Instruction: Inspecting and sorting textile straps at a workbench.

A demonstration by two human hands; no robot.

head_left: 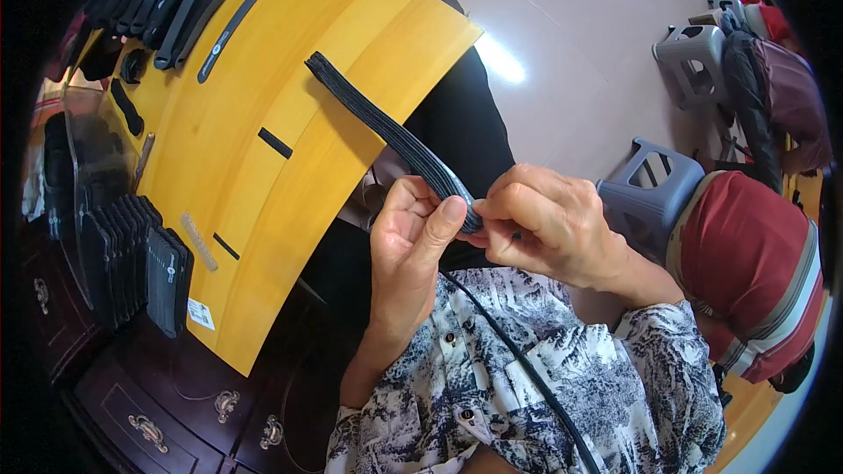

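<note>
A bundle of flat black straps (378, 125), stacked together, runs from above the yellow table toward me, its near end between my two hands. My left hand (411, 241) closes around the near part of the bundle, thumb on top. At the bundle's end, the thumb and fingers of my right hand (549, 226) are pinched together; what lies between the fingertips is mostly hidden. The far end of the bundle reaches over the table (342, 44). Closest on the tabletop lies a short black strip (276, 143).
Black straps (145, 0) hang over the far left; one long strap (250, 16) lies beside them. Stacked black pieces (127, 246) stand at the left edge, near a clear strip (198, 241) and a thin black strip (226, 246). Grey-blue stool (645, 197) and red striped cloth (746, 254) are at right.
</note>
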